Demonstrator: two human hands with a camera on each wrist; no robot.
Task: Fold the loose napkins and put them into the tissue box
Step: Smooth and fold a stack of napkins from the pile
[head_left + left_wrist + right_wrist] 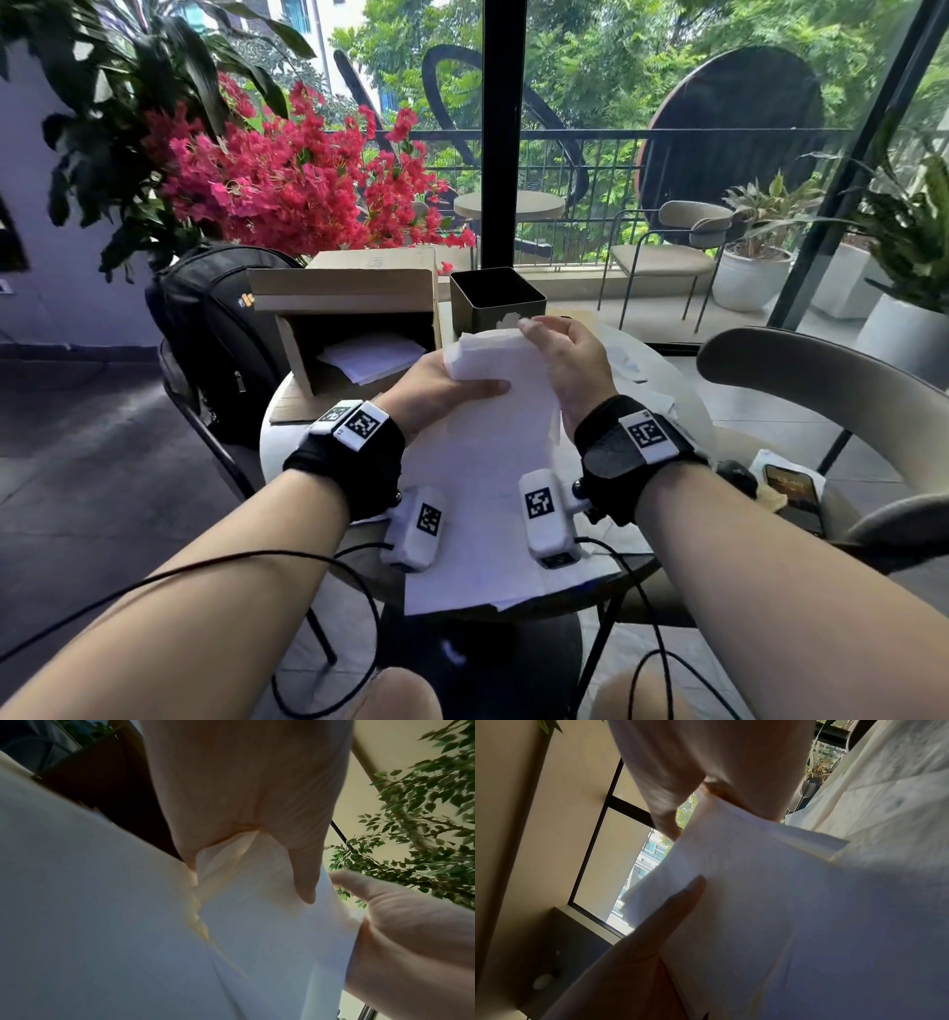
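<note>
A white napkin [506,360] is held up over the round table between both hands. My left hand [441,388] grips its left side, thumb lying across the front. My right hand [562,354] pinches its upper right edge. Up close, the left wrist view has the napkin [257,882] bunched under the left hand [306,880], while in the right wrist view the napkin [757,874] sits pinched between thumb and fingers of the right hand [693,860]. More loose napkins [477,514] lie flat on the table beneath. A dark square tissue box [495,300] stands open behind the hands.
A cardboard box [354,329] lying on its side holds white sheets at the table's back left. A black backpack [221,334] sits on a chair to the left. A phone [793,493] lies at the table's right edge, beside a curved chair [821,380]. Cables trail from both wrists.
</note>
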